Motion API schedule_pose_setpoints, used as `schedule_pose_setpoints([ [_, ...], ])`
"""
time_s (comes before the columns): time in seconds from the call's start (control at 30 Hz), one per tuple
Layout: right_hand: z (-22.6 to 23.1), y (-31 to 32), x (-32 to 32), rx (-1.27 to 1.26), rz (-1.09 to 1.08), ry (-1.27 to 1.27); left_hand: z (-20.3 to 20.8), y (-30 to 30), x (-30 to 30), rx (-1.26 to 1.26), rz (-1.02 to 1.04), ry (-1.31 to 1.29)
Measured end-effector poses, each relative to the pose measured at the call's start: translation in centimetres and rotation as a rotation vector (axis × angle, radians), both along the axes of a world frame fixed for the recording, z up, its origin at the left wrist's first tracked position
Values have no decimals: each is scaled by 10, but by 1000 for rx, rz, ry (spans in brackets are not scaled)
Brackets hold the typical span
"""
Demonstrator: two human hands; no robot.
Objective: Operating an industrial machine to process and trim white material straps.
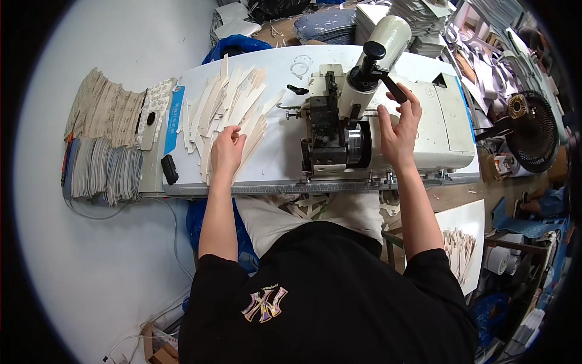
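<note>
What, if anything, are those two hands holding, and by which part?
The right hand is at the lower end of the black lever; the left hand is over the pale strips. Whether either grips anything cannot be told.

Forearms (219,212) extended, left hand (227,151) loosely curled, right hand (400,134) more open

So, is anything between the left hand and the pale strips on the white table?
Nothing visible: the left hand is at the near side of the pale strips. The small black object lies off to the left.
</note>
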State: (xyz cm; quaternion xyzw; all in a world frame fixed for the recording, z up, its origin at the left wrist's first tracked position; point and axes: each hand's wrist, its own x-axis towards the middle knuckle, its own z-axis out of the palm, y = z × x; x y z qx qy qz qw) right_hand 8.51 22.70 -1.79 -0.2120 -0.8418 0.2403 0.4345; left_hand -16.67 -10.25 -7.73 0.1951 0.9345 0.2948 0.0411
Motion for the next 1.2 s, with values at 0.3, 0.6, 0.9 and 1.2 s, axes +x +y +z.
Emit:
schedule_pose_setpoints([
  [0.3, -1, -1, 4, 28, -4, -10, -7, 29, 2, -43, -70, 36],
  [0.6, 2, -4, -2, 32, 40, 6, 2, 12, -10, 324, 51, -73],
  [0.9, 11, -20, 11, -39, 120, -19, 112, 65, 88, 289, -656, 34],
  [1.2, 14, -41, 24, -18, 177, -222, 98, 95, 88, 157, -761, 247],
])
